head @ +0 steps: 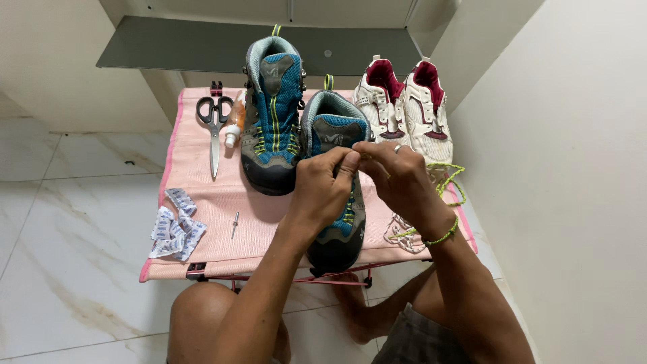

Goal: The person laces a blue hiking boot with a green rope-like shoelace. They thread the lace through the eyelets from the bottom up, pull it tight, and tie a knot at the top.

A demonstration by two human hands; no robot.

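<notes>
both hands, left hand and right hand, pinch a lace over the near blue boot, whose toe overhangs the pink tabletop front edge. two blue boots, two white sneakers behind it; left of it open cloth, one scissors.

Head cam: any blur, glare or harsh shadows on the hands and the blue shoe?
Head view: light is soft and even, no hard glare; the left hand and right hand are sharp over the near blue shoe, casting only a faint shadow on the pink table. Slight wide-angle bending at the edges. The scissors are crisp; the white shoes are not overexposed.
</notes>
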